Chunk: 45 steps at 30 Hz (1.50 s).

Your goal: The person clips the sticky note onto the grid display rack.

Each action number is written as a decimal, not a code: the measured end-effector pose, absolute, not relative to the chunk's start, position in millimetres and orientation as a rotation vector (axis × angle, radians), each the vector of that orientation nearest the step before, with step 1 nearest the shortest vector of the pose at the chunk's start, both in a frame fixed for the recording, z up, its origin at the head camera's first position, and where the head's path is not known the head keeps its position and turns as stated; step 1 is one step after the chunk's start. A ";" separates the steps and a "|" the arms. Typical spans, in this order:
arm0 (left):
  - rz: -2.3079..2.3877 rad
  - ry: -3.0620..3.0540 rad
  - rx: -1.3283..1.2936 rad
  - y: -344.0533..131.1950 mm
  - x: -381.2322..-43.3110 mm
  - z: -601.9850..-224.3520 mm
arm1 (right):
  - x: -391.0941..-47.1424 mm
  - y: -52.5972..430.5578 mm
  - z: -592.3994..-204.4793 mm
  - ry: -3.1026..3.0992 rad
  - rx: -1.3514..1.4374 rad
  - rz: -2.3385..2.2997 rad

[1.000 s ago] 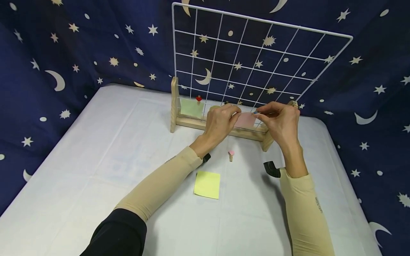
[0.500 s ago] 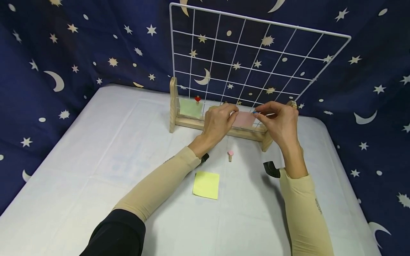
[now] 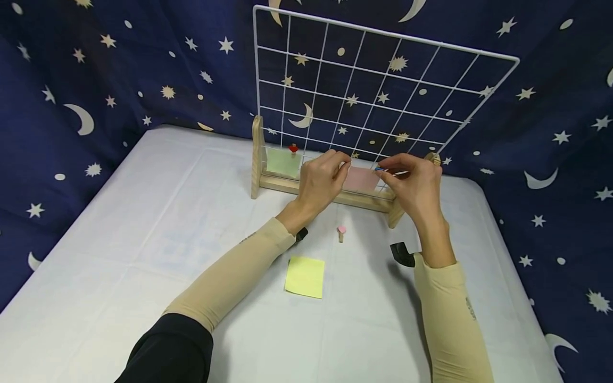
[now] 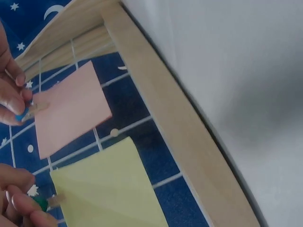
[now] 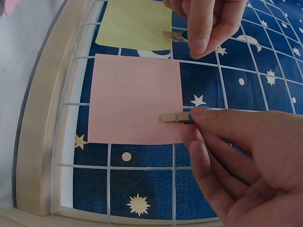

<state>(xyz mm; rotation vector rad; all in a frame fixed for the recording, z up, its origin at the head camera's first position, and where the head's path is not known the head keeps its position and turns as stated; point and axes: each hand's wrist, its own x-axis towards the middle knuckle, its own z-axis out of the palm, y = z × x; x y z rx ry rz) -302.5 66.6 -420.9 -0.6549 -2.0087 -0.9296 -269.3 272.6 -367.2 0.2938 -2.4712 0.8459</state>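
My right hand [image 3: 414, 181] pinches a small wooden clothespin [image 5: 175, 117] by its blue-topped end. Its jaws lie over the edge of a pink sticky note [image 5: 135, 99] against a white wire grid [image 3: 378, 90]. My left hand [image 3: 322, 178] is beside the note, its thumb and finger bent with nothing visible at the tips. Close to those fingers, a green-topped clothespin [image 4: 47, 202] sits on the edge of a yellow-green note [image 4: 111, 189], which the left hand hides in the head view. A pale green note [image 3: 282, 162] hangs from a red-topped clothespin [image 3: 293, 149].
Wooden feet and a crossbar [image 3: 364, 200] support the grid on the white-covered table [image 3: 191, 223]. A pink-topped clothespin [image 3: 341, 234] and a yellow sticky note [image 3: 304, 277] lie in front of it. Behind hangs a dark blue star-patterned cloth [image 3: 143, 64].
My left hand has drawn slightly left, away from the pink note's top edge. My right hand stays at the blue-topped clothespin. The head view has shifted a little.
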 end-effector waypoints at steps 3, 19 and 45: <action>-0.953 -1.983 -0.668 64.7 -303.4 -420.5 | -268.2 273.2 -367.1 -2.468 0.290 0.840; -0.964 -2.000 -0.785 60.3 -301.6 -417.4 | -257.8 263.3 -355.6 -2.246 0.320 0.814; -0.907 -2.125 -0.855 46.3 -292.0 -445.0 | -245.4 256.1 -409.3 -2.606 0.542 0.889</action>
